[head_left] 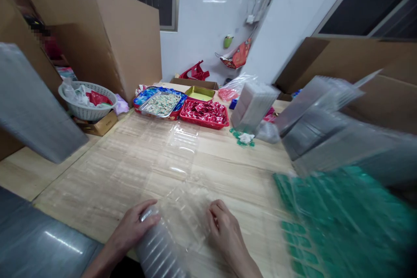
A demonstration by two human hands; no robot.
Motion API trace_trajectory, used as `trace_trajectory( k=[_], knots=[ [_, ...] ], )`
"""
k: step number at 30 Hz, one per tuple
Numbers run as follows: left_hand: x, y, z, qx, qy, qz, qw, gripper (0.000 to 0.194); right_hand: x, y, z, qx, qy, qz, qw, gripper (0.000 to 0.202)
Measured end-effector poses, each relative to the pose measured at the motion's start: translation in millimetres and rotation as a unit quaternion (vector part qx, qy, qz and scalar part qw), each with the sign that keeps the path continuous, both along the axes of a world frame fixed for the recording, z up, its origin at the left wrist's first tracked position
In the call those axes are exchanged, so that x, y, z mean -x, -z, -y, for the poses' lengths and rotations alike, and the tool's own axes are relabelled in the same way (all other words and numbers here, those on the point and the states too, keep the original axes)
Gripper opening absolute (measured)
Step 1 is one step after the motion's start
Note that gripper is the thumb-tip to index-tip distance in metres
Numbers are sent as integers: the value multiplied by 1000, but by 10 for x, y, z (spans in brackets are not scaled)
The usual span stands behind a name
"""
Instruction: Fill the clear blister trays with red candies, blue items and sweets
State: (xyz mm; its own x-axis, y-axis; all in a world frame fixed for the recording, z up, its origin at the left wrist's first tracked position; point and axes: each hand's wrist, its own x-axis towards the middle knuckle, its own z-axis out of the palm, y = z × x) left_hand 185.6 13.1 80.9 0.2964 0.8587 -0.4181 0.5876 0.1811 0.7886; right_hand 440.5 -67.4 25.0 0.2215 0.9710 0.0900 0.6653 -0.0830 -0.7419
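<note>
My left hand (pixel 138 223) grips the upper end of a stack of nested clear plastic trays (pixel 159 247) at the table's near edge. To its right, a single clear plastic tray (pixel 184 210) lies or hovers low over the wood; I cannot tell which. The curled fingers of my right hand (pixel 224 228) are closed at this tray's right edge. More clear trays (pixel 182 147) are spread flat across the table ahead of my hands, hard to make out against the wood.
Green plastic trays (pixel 345 217) cover the right side, with blurred clear stacks (pixel 325 117) behind. Farther back are a red tray (pixel 208 126) of red packets, a metal tray (pixel 146 106) of small pieces and an upright clear stack (pixel 252 106). A basket (pixel 86 110) stands left.
</note>
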Motion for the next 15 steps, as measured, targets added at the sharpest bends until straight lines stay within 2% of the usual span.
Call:
trace_trajectory(
  k=[2,4,9,12,15],
  knots=[
    [26,32,1,-3,-3,-3,1000,61,-28,-3,4,-23,-9,82,996,23],
    [56,80,2,-6,-7,-1,1000,59,-36,-13,-7,-22,-34,119,992,20],
    [108,164,17,-2,-25,13,1000,56,-57,-57,-116,41,-88,169,981,25],
    [107,149,14,0,-29,14,999,55,-167,-39,-192,69,-79,208,973,26],
    [96,116,1,-4,-30,6,1000,54,-297,26,-220,66,-53,225,971,22]
  ],
)
